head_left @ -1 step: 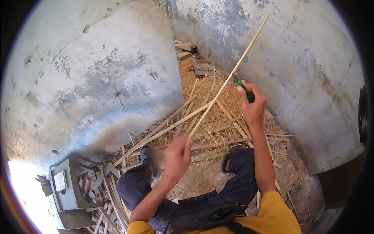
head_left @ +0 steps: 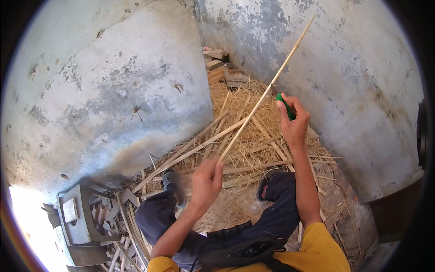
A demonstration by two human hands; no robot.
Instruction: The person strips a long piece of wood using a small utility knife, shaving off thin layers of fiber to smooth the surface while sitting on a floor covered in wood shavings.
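My left hand (head_left: 206, 183) is closed around the lower end of a long, thin bamboo strip (head_left: 285, 62). The strip slants up and to the right, tapering to a point at its far end. My right hand (head_left: 295, 124) grips a small green-handled knife (head_left: 286, 108), thumb along the handle. Its thin blade reaches toward the middle of the strip; whether it touches is too small to tell. My left fingertips are slightly blurred and partly hidden behind the hand.
Straw-like shavings and loose strips (head_left: 235, 131) cover the floor between my feet. A worn wall (head_left: 136, 90) stands left, another (head_left: 326, 81) right. Bricks (head_left: 215, 59) lie in the corner. At lower left, a grey stool-like frame (head_left: 81, 217) lies beside scrap pieces.
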